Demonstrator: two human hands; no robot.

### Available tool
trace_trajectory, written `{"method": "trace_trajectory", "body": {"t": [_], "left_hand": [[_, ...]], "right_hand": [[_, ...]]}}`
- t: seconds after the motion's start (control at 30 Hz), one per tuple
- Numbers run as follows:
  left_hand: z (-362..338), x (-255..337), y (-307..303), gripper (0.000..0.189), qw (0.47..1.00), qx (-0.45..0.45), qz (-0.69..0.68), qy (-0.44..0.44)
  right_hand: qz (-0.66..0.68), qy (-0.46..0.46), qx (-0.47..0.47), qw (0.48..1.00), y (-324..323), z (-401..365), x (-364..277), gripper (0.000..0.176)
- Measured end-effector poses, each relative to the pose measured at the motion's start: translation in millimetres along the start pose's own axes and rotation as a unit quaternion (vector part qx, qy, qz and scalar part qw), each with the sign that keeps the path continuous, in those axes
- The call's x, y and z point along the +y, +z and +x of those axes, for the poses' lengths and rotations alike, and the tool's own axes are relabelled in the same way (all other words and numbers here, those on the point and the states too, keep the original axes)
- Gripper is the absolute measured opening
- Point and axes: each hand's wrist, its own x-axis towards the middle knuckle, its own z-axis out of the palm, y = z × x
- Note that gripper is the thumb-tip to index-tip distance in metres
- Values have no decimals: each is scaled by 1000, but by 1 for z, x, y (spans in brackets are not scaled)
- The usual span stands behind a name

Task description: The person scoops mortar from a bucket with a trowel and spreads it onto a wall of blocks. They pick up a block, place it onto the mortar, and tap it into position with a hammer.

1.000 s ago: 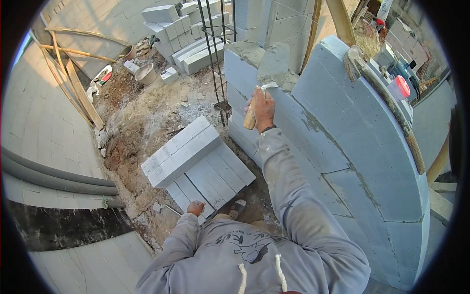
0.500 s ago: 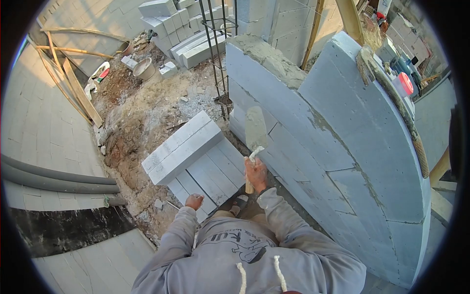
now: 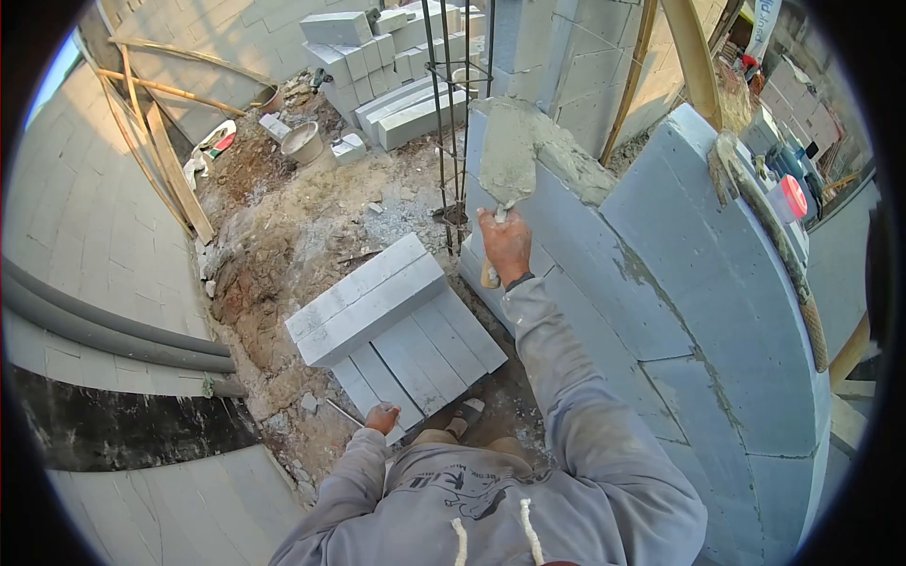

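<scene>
My right hand (image 3: 507,247) is closed round the wooden handle of a trowel (image 3: 508,156), whose mortar-coated blade is raised at the near end of the mortar bed (image 3: 566,156) on top of the block wall (image 3: 679,283). Whether the blade touches the mortar, I cannot tell. My left hand (image 3: 383,418) is curled beside the lower edge of the stacked pale blocks (image 3: 420,354); what it holds, if anything, is hidden. Two blocks (image 3: 366,300) lie across the top of that stack.
Vertical steel bars (image 3: 453,132) rise beside the wall's end. Farther back are more blocks (image 3: 415,118) and a bucket (image 3: 302,142) on rubble ground. A hose-like roll (image 3: 779,245) and a pink-lidded tub (image 3: 788,199) sit along the right wall top. Grey pipes (image 3: 113,335) run at left.
My right hand has moved up and forward with the trowel, from beside the wall face to the mortar on its top. The view has shifted slightly; my left hand stays near the block stack.
</scene>
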Motion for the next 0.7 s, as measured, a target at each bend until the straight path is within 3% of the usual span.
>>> {"method": "trace_trajectory", "body": {"t": [0.07, 0.13, 0.17, 0.27, 0.37, 0.4, 0.53, 0.63, 0.7], "left_hand": [[-3, -18, 1, 36, 1000, 28, 2, 11], [-9, -32, -5, 35, 996, 21, -65, -55], [-16, -31, -11, 34, 998, 22, -24, -58], [-56, 4, -23, 35, 990, 32, -29, -136], [-36, -64, -2, 36, 990, 52, -33, -123], [-49, -36, -12, 37, 989, 30, 77, -120], [-56, 0, -14, 37, 975, 32, 130, -177], [-32, -10, -3, 38, 990, 13, 92, -107], [-16, -9, 1, 37, 988, 0, -123, -96]], "right_hand": [[-140, -6, 112, 984, 4, 14, -29, 35], [-132, -45, 148, 979, 20, 45, -18, 35], [-128, -79, 186, 971, 27, 61, -12, 35], [-181, -39, 180, 966, 44, 95, -5, 37], [-183, -22, 176, 967, 60, 114, 3, 33], [-183, -21, 170, 968, 66, 116, 8, 33], [-127, -16, 199, 972, 85, 99, 33, 32], [-150, -30, 170, 974, 84, 62, 60, 33], [-173, -19, 124, 977, 82, 29, 86, 35]]}}
